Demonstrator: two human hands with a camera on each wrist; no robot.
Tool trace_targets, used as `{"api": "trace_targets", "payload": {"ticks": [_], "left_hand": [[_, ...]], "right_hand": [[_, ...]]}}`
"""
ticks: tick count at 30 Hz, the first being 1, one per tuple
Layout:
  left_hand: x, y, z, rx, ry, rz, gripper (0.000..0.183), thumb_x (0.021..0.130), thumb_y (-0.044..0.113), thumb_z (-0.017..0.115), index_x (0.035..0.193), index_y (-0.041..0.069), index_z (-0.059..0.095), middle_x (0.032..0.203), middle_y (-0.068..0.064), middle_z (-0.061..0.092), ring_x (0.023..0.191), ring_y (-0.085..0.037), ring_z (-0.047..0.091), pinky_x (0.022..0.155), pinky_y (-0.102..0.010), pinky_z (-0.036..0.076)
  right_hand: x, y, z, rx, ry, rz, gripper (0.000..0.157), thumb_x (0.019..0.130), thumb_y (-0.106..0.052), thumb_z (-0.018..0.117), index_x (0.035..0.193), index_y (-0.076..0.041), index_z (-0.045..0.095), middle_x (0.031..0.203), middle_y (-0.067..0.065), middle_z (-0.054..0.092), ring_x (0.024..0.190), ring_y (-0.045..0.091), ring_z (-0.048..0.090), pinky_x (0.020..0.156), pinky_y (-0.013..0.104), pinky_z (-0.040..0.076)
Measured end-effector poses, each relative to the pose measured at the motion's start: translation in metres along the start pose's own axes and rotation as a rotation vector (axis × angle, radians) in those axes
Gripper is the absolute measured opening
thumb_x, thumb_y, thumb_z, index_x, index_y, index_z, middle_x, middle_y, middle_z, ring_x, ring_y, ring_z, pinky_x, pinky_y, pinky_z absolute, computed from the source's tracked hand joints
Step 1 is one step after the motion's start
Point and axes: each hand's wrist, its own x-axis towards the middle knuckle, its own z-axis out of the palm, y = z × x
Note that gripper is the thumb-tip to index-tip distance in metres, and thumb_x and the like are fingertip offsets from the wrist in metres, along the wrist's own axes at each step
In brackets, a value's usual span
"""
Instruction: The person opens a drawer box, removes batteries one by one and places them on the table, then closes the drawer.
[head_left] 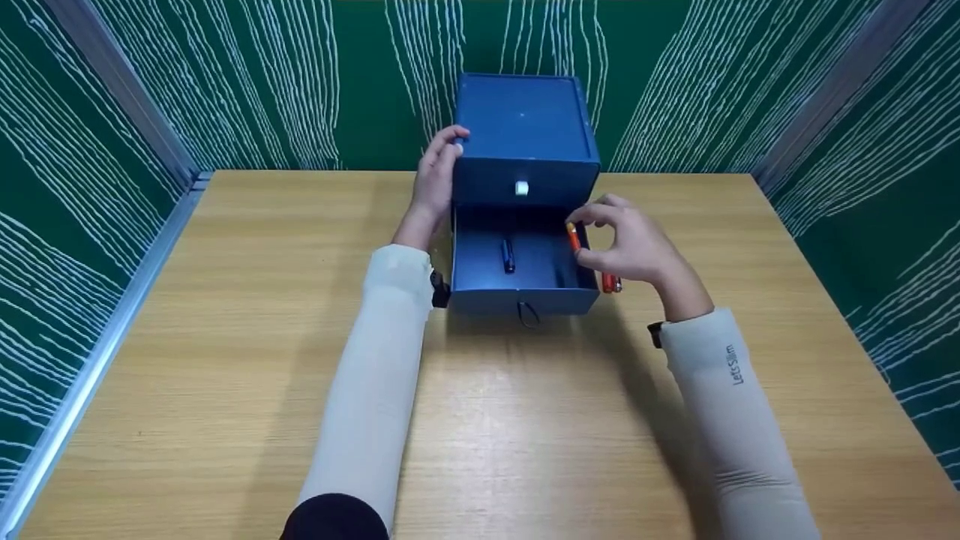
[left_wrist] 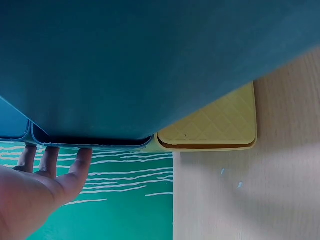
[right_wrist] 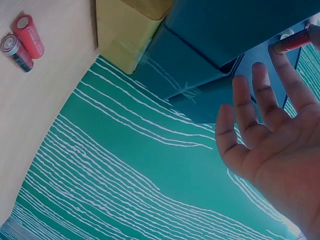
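Between thumb and index fingertip my right hand (head_left: 630, 238) pinches an orange-red battery (head_left: 574, 236), held above the right side of the pulled-out drawer (head_left: 480, 262); the other fingers are spread in the right wrist view. A dark blue battery (head_left: 508, 256) lies inside that drawer. My left hand (head_left: 435, 178) rests its fingers against the left side of the blue drawer cabinet (head_left: 521, 120), fairly straight in the left wrist view. Just right of the drawer, a red battery (right_wrist: 30, 37) and a dark battery (right_wrist: 17, 52) lie side by side on the table.
The cabinet's upper drawer is closed and has a white knob (head_left: 522, 188). A black loop (head_left: 529, 313) hangs from the pulled-out drawer's front. A yellow section (left_wrist: 215, 122) sits at the cabinet's bottom. Behind the wooden table (head_left: 262, 337) stands a green, white-streaked backdrop (head_left: 375, 90).
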Motion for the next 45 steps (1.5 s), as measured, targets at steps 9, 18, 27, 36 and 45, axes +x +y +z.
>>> {"api": "trace_targets", "payload": {"ticks": [9, 18, 27, 36, 45], "left_hand": [[0.002, -0.001, 0.001, -0.011, 0.001, 0.017, 0.029, 0.091, 0.017, 0.032, 0.115, 0.013, 0.048, 0.129, 0.004, 0.039, 0.114, -0.012, 0.036, 0.095, -0.029, 0.026], [0.001, 0.0, 0.002, 0.014, 0.015, 0.005, 0.028, 0.091, 0.018, 0.033, 0.113, 0.015, 0.05, 0.128, 0.005, 0.041, 0.115, -0.011, 0.036, 0.096, -0.029, 0.026], [0.001, -0.001, 0.001, 0.002, 0.01, 0.006, 0.028, 0.091, 0.017, 0.033, 0.113, 0.014, 0.049, 0.128, 0.005, 0.041, 0.114, -0.011, 0.036, 0.095, -0.028, 0.026], [0.002, -0.002, 0.001, 0.006, 0.002, 0.023, 0.029, 0.091, 0.017, 0.032, 0.115, 0.014, 0.048, 0.129, 0.003, 0.039, 0.115, -0.012, 0.036, 0.096, -0.029, 0.026], [0.014, -0.019, -0.002, -0.015, 0.004, 0.055, 0.027, 0.091, 0.017, 0.033, 0.112, 0.017, 0.051, 0.128, 0.006, 0.041, 0.115, -0.009, 0.036, 0.096, -0.027, 0.026]], "right_hand": [[-0.003, 0.009, 0.001, 0.01, 0.005, 0.009, 0.037, 0.071, -0.027, 0.064, 0.107, -0.026, 0.057, 0.106, 0.0, 0.05, 0.098, 0.019, 0.044, 0.08, 0.044, 0.04], [-0.008, 0.019, 0.0, 0.025, 0.036, -0.01, 0.038, 0.07, -0.024, 0.065, 0.107, -0.022, 0.058, 0.106, 0.001, 0.051, 0.097, 0.021, 0.046, 0.081, 0.044, 0.04], [-0.012, 0.028, 0.001, 0.021, 0.021, 0.008, 0.038, 0.071, -0.023, 0.065, 0.108, -0.02, 0.056, 0.106, -0.001, 0.049, 0.096, 0.021, 0.046, 0.079, 0.043, 0.041], [-0.013, 0.038, 0.008, 0.017, -0.032, 0.067, 0.039, 0.071, -0.025, 0.065, 0.108, -0.019, 0.055, 0.109, 0.001, 0.05, 0.098, 0.023, 0.046, 0.078, 0.043, 0.042], [-0.012, 0.049, 0.017, -0.001, -0.05, 0.09, 0.039, 0.071, -0.027, 0.065, 0.108, -0.018, 0.056, 0.108, 0.001, 0.049, 0.098, 0.024, 0.046, 0.079, 0.043, 0.041]]}}
